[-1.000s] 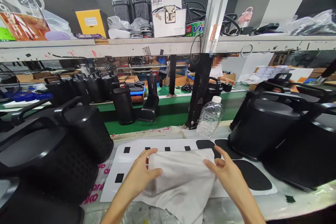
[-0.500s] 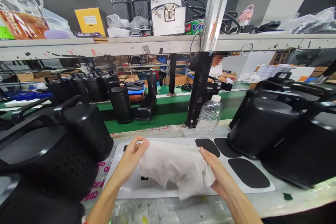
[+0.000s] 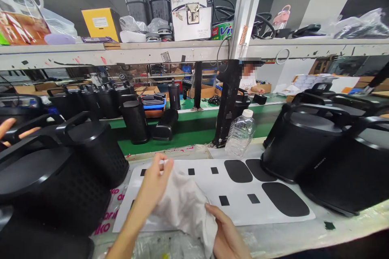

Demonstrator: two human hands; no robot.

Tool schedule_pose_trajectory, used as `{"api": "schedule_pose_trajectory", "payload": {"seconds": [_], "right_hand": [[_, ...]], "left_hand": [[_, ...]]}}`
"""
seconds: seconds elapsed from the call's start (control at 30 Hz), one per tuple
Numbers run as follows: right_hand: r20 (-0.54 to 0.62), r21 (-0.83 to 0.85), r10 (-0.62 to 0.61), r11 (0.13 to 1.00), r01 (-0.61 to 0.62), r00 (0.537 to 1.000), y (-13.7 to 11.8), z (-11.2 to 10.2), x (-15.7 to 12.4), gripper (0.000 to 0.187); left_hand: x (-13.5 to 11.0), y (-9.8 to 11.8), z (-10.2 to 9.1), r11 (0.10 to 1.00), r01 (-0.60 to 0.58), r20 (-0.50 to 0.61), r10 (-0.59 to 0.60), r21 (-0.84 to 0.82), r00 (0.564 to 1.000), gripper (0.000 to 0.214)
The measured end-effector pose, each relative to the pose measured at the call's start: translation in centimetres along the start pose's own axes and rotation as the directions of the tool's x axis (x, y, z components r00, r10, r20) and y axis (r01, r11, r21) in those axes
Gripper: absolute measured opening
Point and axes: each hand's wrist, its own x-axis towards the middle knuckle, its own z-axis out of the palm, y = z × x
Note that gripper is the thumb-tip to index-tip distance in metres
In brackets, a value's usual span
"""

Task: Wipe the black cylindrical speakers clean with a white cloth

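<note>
Speakers (image 3: 45, 178) crowd the bench's (image 3: 304, 236) left edge. Left hand (image 3: 154, 180) pinches the white cloth (image 3: 185, 210) by its top corner. Right hand (image 3: 226, 236), cut off at the bottom, clutches the lower fold. Stretched wide a moment ago, the cloth is now bunched by the front edge, uncovering the sheet's (image 3: 240, 212) black squares (image 3: 224, 200). Right fingertips are hidden.
</note>
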Motion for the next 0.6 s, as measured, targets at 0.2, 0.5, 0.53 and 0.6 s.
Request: {"api": "schedule_pose_trajectory", "payload": {"seconds": [0.2, 0.5, 0.53, 0.6], "right_hand": [[0.132, 0.082, -0.147, 0.987, 0.137, 0.980, 0.6, 1.3, 0.4, 0.039], [0.273, 0.003, -0.122, 0.992, 0.126, 0.954, -0.4, 1.7, -0.1, 0.061], [0.290, -0.007, -0.117, 0.992, 0.125, 0.950, 0.0, 1.6, 0.2, 0.065], [0.305, -0.032, -0.108, 0.992, 0.123, 0.946, 0.7, 1.0, 0.8, 0.072]], "left_hand": [[-4.4, 3.2, 4.0, 0.995, -0.097, 0.464, 0.079, 0.016, 0.882, 0.030], [-1.3, 0.5, 2.4, 0.994, -0.048, 0.274, 0.020, 0.097, 0.962, 0.038], [-1.4, 0.5, 2.7, 0.998, -0.049, 0.246, 0.035, 0.049, 0.969, 0.037], [-2.0, 0.8, 3.4, 0.998, -0.053, 0.183, 0.060, -0.043, 0.981, 0.037]]}}
